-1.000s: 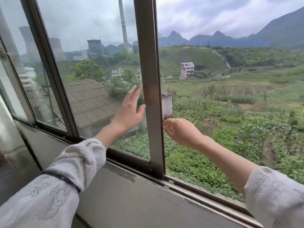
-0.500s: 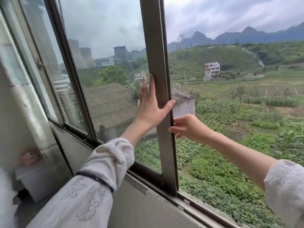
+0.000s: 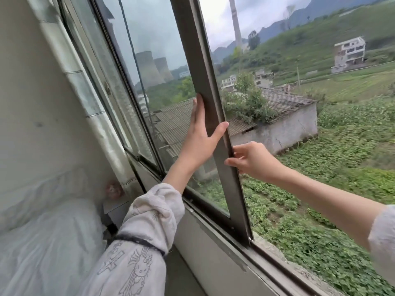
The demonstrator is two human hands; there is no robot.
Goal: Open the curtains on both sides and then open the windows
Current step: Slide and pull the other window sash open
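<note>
A sliding window sash with a dark metal frame (image 3: pixel 198 60) stands slid towards the left, and the opening to its right has no glass in front of the fields. My left hand (image 3: pixel 201 135) lies flat on the sash's upright edge, fingers up along the inside and thumb hooked round the right side. My right hand (image 3: pixel 250 159) pinches the same upright lower down from the open side. A second glass pane (image 3: pixel 119 86) sits behind it on the left. No curtain shows in this view.
The grey sill and bottom track (image 3: pixel 245 259) run diagonally down to the right. A white wall (image 3: pixel 32 92) and pale pipe (image 3: pixel 94 116) stand at the left. White bedding (image 3: pixel 42 242) lies at the lower left, with a small pink object (image 3: pixel 113 189) in the corner.
The sash has slid left and the open gap on the right has grown. My left hand went from the glass to gripping the upright. The view has swung left.
</note>
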